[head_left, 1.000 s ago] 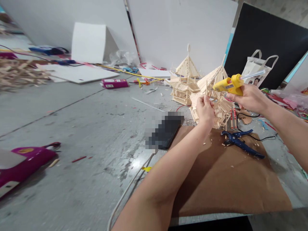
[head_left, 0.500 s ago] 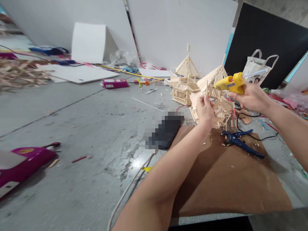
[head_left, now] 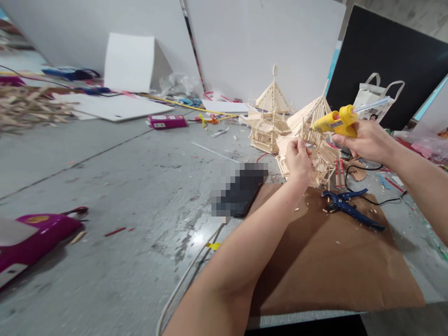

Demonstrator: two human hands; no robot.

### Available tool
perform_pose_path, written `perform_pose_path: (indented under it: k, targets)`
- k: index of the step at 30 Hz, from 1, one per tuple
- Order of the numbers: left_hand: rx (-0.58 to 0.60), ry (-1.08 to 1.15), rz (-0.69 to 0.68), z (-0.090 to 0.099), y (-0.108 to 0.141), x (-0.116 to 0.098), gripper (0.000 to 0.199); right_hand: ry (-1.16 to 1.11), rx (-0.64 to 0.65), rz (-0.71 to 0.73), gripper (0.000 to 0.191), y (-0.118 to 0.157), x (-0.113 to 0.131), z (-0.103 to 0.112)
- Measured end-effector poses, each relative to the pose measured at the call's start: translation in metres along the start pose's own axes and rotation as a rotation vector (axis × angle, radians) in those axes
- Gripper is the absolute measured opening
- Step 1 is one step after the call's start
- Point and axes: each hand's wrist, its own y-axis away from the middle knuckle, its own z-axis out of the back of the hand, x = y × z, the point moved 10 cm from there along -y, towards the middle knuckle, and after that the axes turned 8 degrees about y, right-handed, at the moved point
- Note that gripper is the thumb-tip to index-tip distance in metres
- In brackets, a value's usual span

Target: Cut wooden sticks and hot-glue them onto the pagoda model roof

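My right hand is wrapped round a yellow glue gun, with a clear glue stick out of its back end. The gun's nozzle points left, close to the top of a small wooden stick. My left hand pinches that stick upright, in front of a model building of thin wooden sticks. Part of this model, with its sloped roof, is hidden behind my hands. Just left of it stands a second stick model with a pointed roof and a spire.
Blue cutters lie on brown cardboard. A dark phone with a white cable is beside the cardboard. Purple tools, a stick pile and a white bag surround the work area.
The stick in my left hand and the glue gun's nozzle have shifted very slightly. Both hands keep their hold.
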Motion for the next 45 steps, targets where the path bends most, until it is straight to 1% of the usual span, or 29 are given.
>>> perform_pose_path:
  k: [5,10,15,18,27,30,36,41,45]
  targets:
    - [0.022,-0.032,-0.003,-0.001,-0.001,0.001,0.022,0.005,0.000,0.002,0.025,-0.001,0.001,0.002]
    - [0.014,-0.027,0.009,-0.001,0.000,0.001,0.022,0.040,0.029,0.008,0.024,-0.002,0.002,-0.003]
    - [-0.004,-0.005,0.029,-0.001,0.002,0.001,0.023,-0.033,0.034,-0.016,0.022,-0.005,0.001,-0.006]
    - [-0.014,0.021,0.046,0.000,0.002,0.002,0.023,-0.085,0.047,-0.026,0.020,-0.006,0.004,-0.004]
    - [0.017,0.011,0.012,0.000,-0.002,0.003,0.025,-0.055,0.040,-0.044,0.018,-0.010,0.005,0.003]
    - [0.022,0.010,0.021,-0.001,-0.002,0.003,0.024,0.011,0.044,-0.037,0.018,-0.010,0.005,0.004]
    - [0.008,0.010,0.019,-0.001,-0.002,0.002,0.024,0.218,0.104,-0.031,0.022,-0.011,0.005,-0.001]
    - [0.006,0.001,0.035,-0.001,-0.001,0.001,0.022,0.252,0.102,0.002,0.019,-0.012,0.014,0.003]
    - [-0.009,0.009,0.052,0.000,0.000,0.002,0.022,0.291,0.104,-0.022,0.024,-0.015,0.015,0.006]
